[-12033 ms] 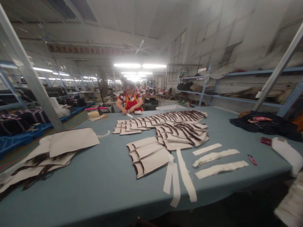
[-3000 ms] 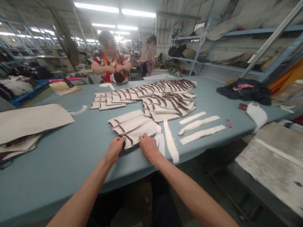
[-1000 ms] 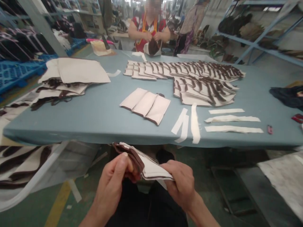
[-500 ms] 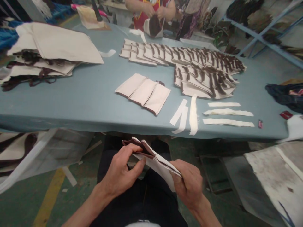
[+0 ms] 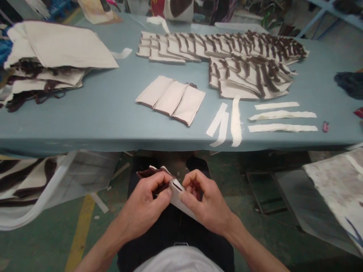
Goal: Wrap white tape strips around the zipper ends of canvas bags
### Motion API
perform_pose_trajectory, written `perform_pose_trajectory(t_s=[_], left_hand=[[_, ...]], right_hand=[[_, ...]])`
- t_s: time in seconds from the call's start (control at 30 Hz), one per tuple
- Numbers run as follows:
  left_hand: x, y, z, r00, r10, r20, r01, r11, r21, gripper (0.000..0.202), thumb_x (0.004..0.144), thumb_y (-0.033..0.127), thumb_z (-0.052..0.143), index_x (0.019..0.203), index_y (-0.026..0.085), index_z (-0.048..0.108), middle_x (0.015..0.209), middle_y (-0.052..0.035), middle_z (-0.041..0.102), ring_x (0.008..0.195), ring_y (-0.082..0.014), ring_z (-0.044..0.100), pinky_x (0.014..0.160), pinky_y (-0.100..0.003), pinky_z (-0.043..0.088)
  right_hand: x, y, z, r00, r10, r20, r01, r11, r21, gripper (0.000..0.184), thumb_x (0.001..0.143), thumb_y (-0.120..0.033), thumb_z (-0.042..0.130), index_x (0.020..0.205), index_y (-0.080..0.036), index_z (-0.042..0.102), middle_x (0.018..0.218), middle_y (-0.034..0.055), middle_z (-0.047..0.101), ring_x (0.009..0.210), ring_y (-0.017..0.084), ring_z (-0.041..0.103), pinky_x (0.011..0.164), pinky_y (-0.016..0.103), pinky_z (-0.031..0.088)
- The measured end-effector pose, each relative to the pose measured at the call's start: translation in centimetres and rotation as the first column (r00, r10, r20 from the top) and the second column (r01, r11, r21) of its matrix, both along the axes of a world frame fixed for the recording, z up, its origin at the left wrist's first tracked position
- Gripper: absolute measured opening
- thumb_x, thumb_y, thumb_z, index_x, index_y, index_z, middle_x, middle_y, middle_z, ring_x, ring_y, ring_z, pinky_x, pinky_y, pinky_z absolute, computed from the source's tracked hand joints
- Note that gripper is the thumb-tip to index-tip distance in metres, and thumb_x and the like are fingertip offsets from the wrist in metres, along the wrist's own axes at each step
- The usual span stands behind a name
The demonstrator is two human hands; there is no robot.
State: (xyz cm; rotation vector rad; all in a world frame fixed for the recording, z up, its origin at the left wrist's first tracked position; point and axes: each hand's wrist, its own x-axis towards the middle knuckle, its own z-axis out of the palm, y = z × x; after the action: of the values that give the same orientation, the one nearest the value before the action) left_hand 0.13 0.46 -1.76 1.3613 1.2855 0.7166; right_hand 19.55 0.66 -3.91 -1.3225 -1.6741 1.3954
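Below the table edge, over my lap, both hands grip one cream fabric piece with brown trim [image 5: 173, 187]. My left hand [image 5: 144, 206] pinches its brown-edged left end. My right hand [image 5: 205, 204] pinches it close beside, thumb and fingers closed on the cream part. On the blue-grey table [image 5: 99, 117] just ahead lie three overlapping cream pieces [image 5: 171, 99]. Farther back spread long rows of the same brown-trimmed pieces [image 5: 244, 60].
White fabric strips [image 5: 231, 121] lie near the table's front edge, with more strips [image 5: 282, 116] to their right. A pile of large cream panels [image 5: 53, 56] sits at the left. A small red object [image 5: 325, 126] lies far right. A clear plastic bag [image 5: 51, 185] hangs under the table.
My right hand has slid left along the piece until it is next to my left hand. My view has tipped further down; the person across the table is now almost out of view.
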Motion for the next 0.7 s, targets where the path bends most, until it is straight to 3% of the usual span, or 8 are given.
perform_pose_trajectory(t_s=[0.13,0.27,0.47,0.6,0.7], left_hand=[[0.3,-0.1,1.4,0.997,0.009,-0.078,-0.001,0.995,0.1,0.018,0.086,0.018,0.054,0.08,0.021,0.07,0.077,0.0009,0.07,0.072,-0.0159,0.061,0.066,-0.024,0.047],[0.6,0.3,2.3,0.993,0.035,-0.109,-0.017,0.987,0.16,0.015,0.086,0.018,0.056,0.079,0.021,0.069,0.072,0.0027,0.067,0.065,-0.0136,0.057,0.06,-0.023,0.044],[0.9,0.7,2.6,0.996,-0.02,-0.087,0.031,0.992,0.126,0.018,0.087,0.023,0.056,0.073,0.02,0.067,0.067,0.0021,0.064,0.063,-0.0135,0.057,0.058,-0.023,0.044],[1.0,0.9,2.4,0.994,-0.044,-0.101,0.053,0.995,0.089,0.02,0.088,0.025,0.056,0.074,0.019,0.069,0.067,0.0012,0.065,0.062,-0.0145,0.057,0.058,-0.024,0.044],[1.0,1.0,2.2,0.995,-0.042,-0.095,0.049,0.996,0.069,0.022,0.089,0.028,0.056,0.075,0.02,0.071,0.068,0.0003,0.067,0.063,-0.0156,0.058,0.059,-0.025,0.044]], right_hand=[[-0.7,1.2,0.8,0.977,0.03,-0.212,-0.079,0.971,-0.226,0.037,0.087,-0.054,0.07,0.081,-0.022,0.052,0.068,-0.006,0.047,0.059,0.01,0.04,0.052,0.023,0.033],[-0.3,2.0,1.0,0.942,0.068,-0.328,-0.171,0.939,-0.299,0.044,0.084,-0.06,0.072,0.079,-0.021,0.052,0.069,-0.0061,0.045,0.061,0.01,0.038,0.053,0.022,0.031],[0.4,2.1,1.0,0.918,0.064,-0.391,-0.237,0.879,-0.413,0.043,0.084,-0.059,0.071,0.077,-0.021,0.051,0.065,-0.0074,0.043,0.058,0.009,0.036,0.052,0.023,0.029],[0.6,2.0,1.0,0.932,0.056,-0.357,-0.212,0.885,-0.414,0.037,0.084,-0.054,0.067,0.075,-0.021,0.051,0.063,-0.007,0.044,0.056,0.01,0.038,0.052,0.023,0.031],[0.6,1.7,1.2,0.974,0.04,-0.221,-0.105,0.951,-0.291,0.03,0.086,-0.048,0.063,0.074,-0.022,0.052,0.064,-0.0059,0.047,0.057,0.01,0.041,0.052,0.023,0.032]])
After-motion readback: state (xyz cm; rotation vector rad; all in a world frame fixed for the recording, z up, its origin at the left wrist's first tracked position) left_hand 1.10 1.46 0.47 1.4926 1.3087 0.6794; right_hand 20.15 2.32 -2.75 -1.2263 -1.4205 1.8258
